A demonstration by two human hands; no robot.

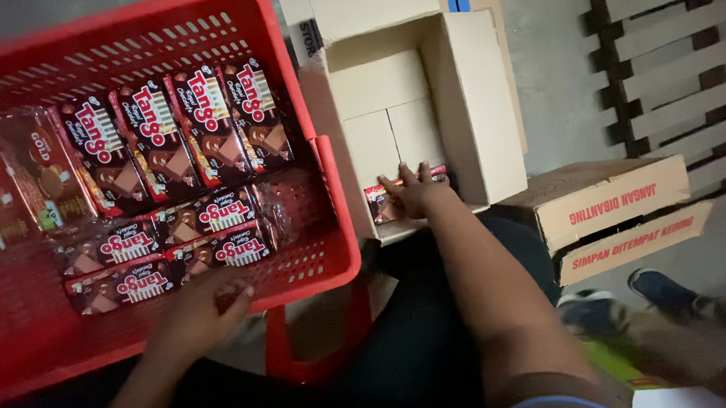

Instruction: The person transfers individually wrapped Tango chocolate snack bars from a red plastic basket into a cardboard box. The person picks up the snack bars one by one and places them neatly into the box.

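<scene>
The person's right hand [415, 192] lies flat with fingers spread on a red snack packet [383, 203] at the near bottom of the open cardboard box [472, 104], right of the red plastic basket [312, 141]. The left hand [202, 314] curls loosely at the basket's near edge, fingertips touching the nearest of the dark wafer packets [168, 154] in rows inside; whether it grips one is unclear.

A grey concrete floor [548, 85] carries an open cardboard box [472, 104], another carton [612, 199] and a wooden pallet [672, 56].
</scene>
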